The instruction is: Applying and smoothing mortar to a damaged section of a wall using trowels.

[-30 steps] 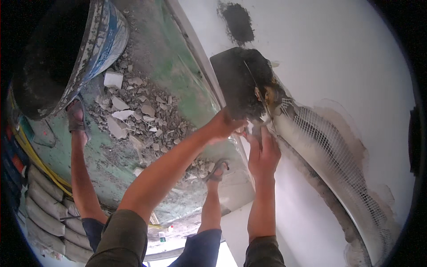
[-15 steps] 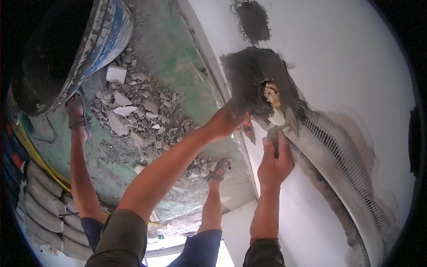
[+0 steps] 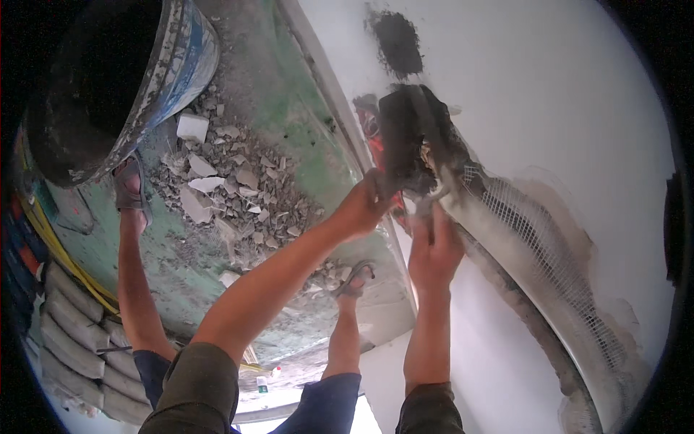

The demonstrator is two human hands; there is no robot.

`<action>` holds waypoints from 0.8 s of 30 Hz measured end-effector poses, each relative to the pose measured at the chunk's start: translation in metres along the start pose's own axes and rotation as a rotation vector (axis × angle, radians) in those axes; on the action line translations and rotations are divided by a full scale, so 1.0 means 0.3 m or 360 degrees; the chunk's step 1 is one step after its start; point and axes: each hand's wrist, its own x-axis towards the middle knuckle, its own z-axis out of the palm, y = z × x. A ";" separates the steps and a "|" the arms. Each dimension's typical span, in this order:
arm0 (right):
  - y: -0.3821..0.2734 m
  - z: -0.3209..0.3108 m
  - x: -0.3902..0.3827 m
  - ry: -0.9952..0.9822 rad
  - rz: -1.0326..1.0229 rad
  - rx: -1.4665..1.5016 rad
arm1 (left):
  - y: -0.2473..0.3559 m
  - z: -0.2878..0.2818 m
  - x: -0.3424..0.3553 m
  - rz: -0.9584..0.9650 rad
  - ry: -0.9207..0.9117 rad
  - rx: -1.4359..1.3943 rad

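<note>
Dark grey mortar coats the flat plate (image 3: 400, 134) you hold up by the white wall (image 3: 578, 87). Left hand (image 3: 361, 206): seems clamped at the plate's lower left, beside a red part (image 3: 397, 205); fingertips hidden, exact grip cannot be told. Plate stands close against the smeared dark patch, perhaps so its load sits within short reach of the other hand. Right hand (image 3: 436, 253): fingers closed on a small grey tool (image 3: 439, 192), blurred, its end near the plate; the raised, fingers-forward hold probably gives fine control of the blade. Hands near each other, apart by a small gap. White mesh (image 3: 535, 224) runs down the wall from just right of the tool, lying over a darker strip, presumably to bridge and bind it. Separate mortar patch (image 3: 397, 43) above the plate. Left of the wall, on the green-stained floor (image 3: 289, 116): heap of rubble (image 3: 242, 177) with a white block (image 3: 192, 127) at its upper left, likely lying as it fell. Big blue-and-white tub (image 3: 184, 69) at upper left, beside one sandalled foot (image 3: 130, 184). Stacked grey bags (image 3: 72, 318) lower left, probably piled to save room.
</note>
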 end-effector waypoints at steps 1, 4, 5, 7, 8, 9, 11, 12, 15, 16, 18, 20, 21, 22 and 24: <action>0.002 -0.003 0.015 0.0033 -0.0034 -0.0043 | 0.017 -0.003 -0.004 -0.0008 0.0000 0.0006; 0.020 -0.005 -0.010 0.0098 -0.0058 -0.0189 | 0.057 -0.008 -0.019 -0.0044 -0.0069 -0.0046; -0.001 -0.022 -0.014 0.0104 0.0068 -0.0135 | 0.065 -0.008 -0.026 -0.0243 -0.0128 -0.0212; -0.009 -0.033 -0.036 0.0115 0.0178 -0.0101 | 0.077 -0.014 -0.044 -0.0442 -0.0184 -0.0374; -0.003 -0.034 -0.051 0.0115 0.0178 -0.0097 | 0.082 -0.025 -0.057 -0.0448 -0.0235 -0.0408; 0.003 -0.035 -0.068 0.0119 0.0185 -0.0022 | 0.086 -0.037 -0.065 -0.0452 -0.0288 -0.0443; 0.020 -0.048 -0.101 0.0124 0.0179 0.0122 | 0.079 -0.054 -0.065 -0.0456 -0.0299 -0.0425; 0.020 -0.054 -0.104 0.0126 0.0176 0.0117 | 0.080 -0.061 -0.066 -0.0461 -0.0307 -0.0400; 0.036 -0.058 -0.113 0.0123 0.0025 0.0119 | 0.098 -0.061 -0.060 -0.0516 -0.0340 -0.0517; 0.041 -0.055 -0.115 0.0129 0.0026 0.0120 | 0.099 -0.065 -0.063 -0.0513 -0.0344 -0.0512; 0.048 -0.053 -0.111 0.0006 -0.0070 0.0005 | 0.099 -0.070 -0.066 -0.0479 -0.0289 -0.0505; 0.033 -0.052 -0.088 -0.0037 -0.0065 0.0023 | 0.100 -0.092 -0.073 -0.0519 -0.0282 -0.0507; 0.027 -0.047 -0.076 -0.0061 -0.0046 -0.0066 | 0.100 -0.109 -0.079 -0.0557 -0.0270 -0.0511; 0.023 -0.039 -0.062 -0.0090 -0.0032 -0.0149 | 0.086 -0.138 -0.095 -0.0558 -0.0265 -0.0510; 0.036 -0.029 -0.033 -0.0068 -0.0090 -0.0241 | 0.037 -0.198 -0.135 -0.0647 -0.0262 -0.0438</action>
